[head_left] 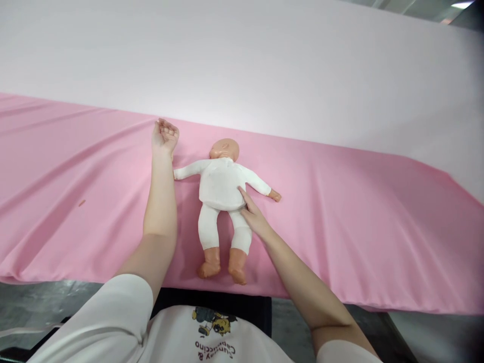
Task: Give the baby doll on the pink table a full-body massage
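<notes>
Baby doll (pixel 222 184): white-clothed, with tan smooth head and feet, lying on pink draped cloth (pixel 351 217) between my forearms.
My left hand (pixel 165 135): beside the doll's head, released, fingers loosely curled.
My right hand (pixel 255 216): touching the doll's hip; I cannot tell whether it grasps.
White printed T-shirt (pixel 172 335): beyond the doll's feet; "Cappuccino" readable upside down.

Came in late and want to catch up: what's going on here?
A person is handling a doll with a white body, laid out on a pink cloth with its arms spread and its feet toward the person. The right hand touches the side of its lower body; whether it grips is unclear. The left hand is beyond the doll's other arm, palm showing, fingers loosely curled, with nothing visible in it.
</notes>
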### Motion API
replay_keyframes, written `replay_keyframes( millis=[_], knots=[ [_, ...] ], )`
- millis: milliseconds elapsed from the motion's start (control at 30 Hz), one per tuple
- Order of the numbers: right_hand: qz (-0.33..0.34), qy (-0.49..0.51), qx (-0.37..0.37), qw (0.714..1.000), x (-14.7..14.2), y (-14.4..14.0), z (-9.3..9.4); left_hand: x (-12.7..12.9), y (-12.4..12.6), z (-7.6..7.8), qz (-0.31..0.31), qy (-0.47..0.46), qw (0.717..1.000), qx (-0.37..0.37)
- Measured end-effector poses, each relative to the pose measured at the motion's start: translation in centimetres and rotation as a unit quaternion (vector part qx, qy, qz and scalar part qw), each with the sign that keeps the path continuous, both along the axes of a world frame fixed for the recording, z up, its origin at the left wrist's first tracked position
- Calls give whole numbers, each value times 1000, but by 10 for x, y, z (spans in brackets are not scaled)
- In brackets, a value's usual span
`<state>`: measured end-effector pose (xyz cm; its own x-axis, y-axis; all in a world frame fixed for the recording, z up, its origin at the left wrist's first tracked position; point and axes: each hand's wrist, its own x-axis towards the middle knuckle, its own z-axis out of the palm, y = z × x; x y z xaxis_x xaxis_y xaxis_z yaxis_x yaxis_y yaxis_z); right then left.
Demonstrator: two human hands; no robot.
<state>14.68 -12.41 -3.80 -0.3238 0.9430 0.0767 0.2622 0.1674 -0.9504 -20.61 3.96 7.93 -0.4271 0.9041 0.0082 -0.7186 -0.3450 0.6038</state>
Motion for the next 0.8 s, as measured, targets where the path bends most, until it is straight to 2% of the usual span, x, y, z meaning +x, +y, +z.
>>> replay_keyframes(
  millis=[167,367,633,800],
  knots=[
    [-7,-3,2,1000,-1,-1,1,0,2,3,22,-26,999,10],
    [-8,1,-8,1000,-1,-1,1,3,-2,3,55,95,994,-10],
    [-12,-14,-15,1000,0,-2,6,5,7,-9,27,1,998,56],
    [-15,-12,-12,1000,-2,-4,8,9,7,-7,27,-22,999,35]
  ],
)
